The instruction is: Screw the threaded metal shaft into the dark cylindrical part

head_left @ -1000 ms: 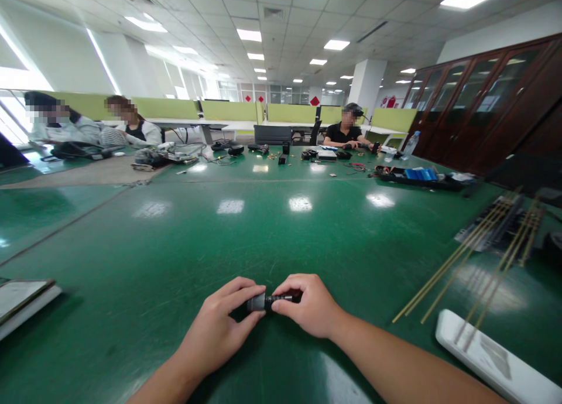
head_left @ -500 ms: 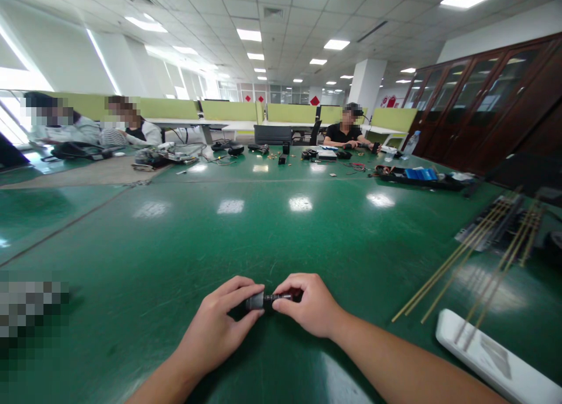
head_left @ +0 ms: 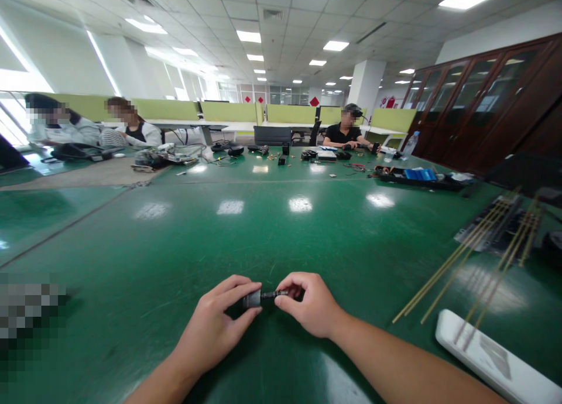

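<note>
Just above the green tabletop (head_left: 263, 240), my left hand (head_left: 219, 319) grips a short dark grey cylinder (head_left: 252, 299) between thumb and fingers. A thinner black rod-like part (head_left: 268, 295) extends from the cylinder's right end. Pinched on the far end of that part is my right hand (head_left: 309, 304), its fingertips hiding the tip. The two parts lie in one line, roughly level. Whether they are joined or only meet end to end, I cannot tell.
Thin brass-coloured rods (head_left: 456, 257) lie at the right, above a white plastic piece (head_left: 496, 357). Across the table are a black tray with blue pieces (head_left: 419, 174), a water bottle (head_left: 411, 144) and several small parts. A person in black (head_left: 349, 132) sits opposite; two others sit far left.
My left hand has shifted slightly left with the grey cylinder. More of the thin black part shows between my hands. My right hand has barely moved.
</note>
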